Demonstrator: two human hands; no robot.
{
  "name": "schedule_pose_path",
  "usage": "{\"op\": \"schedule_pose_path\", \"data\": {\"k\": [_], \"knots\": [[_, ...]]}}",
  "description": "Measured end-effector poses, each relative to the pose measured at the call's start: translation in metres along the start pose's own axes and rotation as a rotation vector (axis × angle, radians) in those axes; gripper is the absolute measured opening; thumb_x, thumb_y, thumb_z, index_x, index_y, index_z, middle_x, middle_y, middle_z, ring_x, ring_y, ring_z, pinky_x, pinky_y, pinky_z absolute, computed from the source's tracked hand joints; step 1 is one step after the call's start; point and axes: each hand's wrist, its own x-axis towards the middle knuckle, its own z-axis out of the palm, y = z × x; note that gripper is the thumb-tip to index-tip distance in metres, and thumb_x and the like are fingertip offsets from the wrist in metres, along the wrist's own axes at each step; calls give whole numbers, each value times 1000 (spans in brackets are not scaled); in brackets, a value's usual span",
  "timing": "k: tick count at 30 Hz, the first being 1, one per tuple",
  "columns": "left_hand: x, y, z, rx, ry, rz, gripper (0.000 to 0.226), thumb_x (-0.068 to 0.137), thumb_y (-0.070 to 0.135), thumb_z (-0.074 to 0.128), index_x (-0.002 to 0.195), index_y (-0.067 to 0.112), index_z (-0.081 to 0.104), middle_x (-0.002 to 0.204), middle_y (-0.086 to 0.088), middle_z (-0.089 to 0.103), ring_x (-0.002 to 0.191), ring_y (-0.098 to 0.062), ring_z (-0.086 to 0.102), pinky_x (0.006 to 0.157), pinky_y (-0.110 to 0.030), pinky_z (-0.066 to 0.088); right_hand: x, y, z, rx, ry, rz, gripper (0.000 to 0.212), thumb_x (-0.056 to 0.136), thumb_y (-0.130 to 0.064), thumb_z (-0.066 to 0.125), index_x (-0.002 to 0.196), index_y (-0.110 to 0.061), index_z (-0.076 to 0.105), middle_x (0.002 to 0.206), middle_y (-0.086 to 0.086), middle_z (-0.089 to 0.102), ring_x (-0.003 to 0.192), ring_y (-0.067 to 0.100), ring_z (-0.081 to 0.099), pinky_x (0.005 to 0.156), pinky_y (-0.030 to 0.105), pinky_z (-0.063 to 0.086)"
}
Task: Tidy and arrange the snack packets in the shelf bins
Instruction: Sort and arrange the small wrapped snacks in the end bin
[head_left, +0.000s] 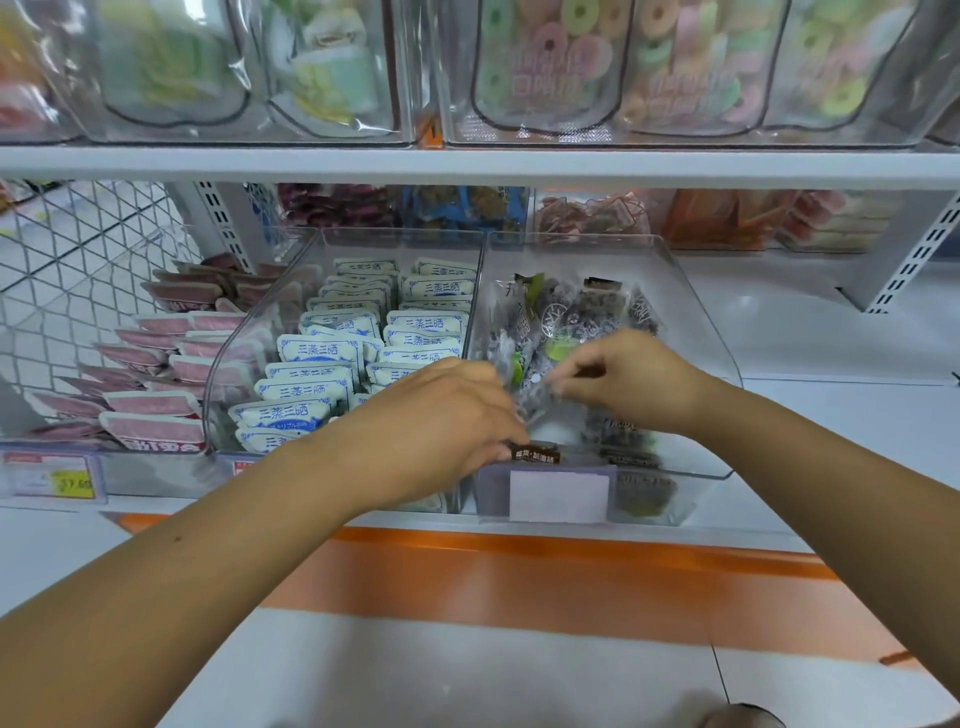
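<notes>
Both hands reach into the right clear bin (696, 312) on the shelf (810, 332): the left hand (441, 415) and right hand (623, 379) pinch a dark crinkled snack packet (535, 384) between them, beside the bin of white-and-blue packets (332, 353).

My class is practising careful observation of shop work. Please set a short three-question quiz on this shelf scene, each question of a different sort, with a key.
1. True or false: both hands are in the bin of white-and-blue packets.
2. Which packets lie left of the white-and-blue ones? A) pink B) orange C) black
3. Fill in: the blank white label sits on the front of the ____ bin.

Key
1. False: the left hand and right hand meet over the right bin of dark packets, not the white-and-blue packets.
2. A, pink packets.
3. Right; label.
</notes>
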Motion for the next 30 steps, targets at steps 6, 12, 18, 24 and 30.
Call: {"op": "schedule_pose_path", "data": {"k": [6, 12, 18, 24, 30], "knots": [[-2, 6, -6, -168, 28, -125, 23, 86, 38, 68, 105, 25, 69, 99, 14, 66, 98, -9, 51, 89, -23, 41, -19, -3, -13, 100, 177, -37, 16, 89, -20, 67, 78, -30, 71, 72, -25, 67, 71, -6, 62, 64, 4, 42], [1, 15, -22, -375, 224, -488, 55, 76, 47, 72, 123, 41, 44, 121, 23, 32, 109, 9, 44, 95, -13, 37, -39, -12, -23, 246, 392, -79, 12, 89, -24, 65, 80, -29, 71, 72, -17, 68, 65, 3, 59, 61, 14, 46], [17, 27, -28, -637, 285, -564, 80, 79, 40, 74, 138, 61, 24, 150, 23, 20, 127, 4, 41, 105, -29, 43, -41, -23, -26, 575, 404, -19, 14, 92, -14, 62, 79, -10, 67, 58, -6, 63, 54, 8, 56, 55, 18, 50], [26, 32, -30, -973, 266, -632, 76, 80, 19, 76, 135, 55, 39, 139, 6, 47, 87, -16, 71, 85, -26, 56, -45, -23, -29, 692, 341, 53, 6, 90, -14, 63, 95, -12, 65, 76, 9, 60, 56, 8, 56, 52, 17, 50], [31, 30, -24, -1194, 307, -792, 61, 80, 11, 75, 131, 39, 55, 135, 3, 48, 81, -15, 71, 83, -36, 58, -65, -15, -30, -121, 39, -254, 89, 68, -64, 67, 142, -59, 17, 153, -34, -1, 142, -10, 3, 111, 21, 19]]}}
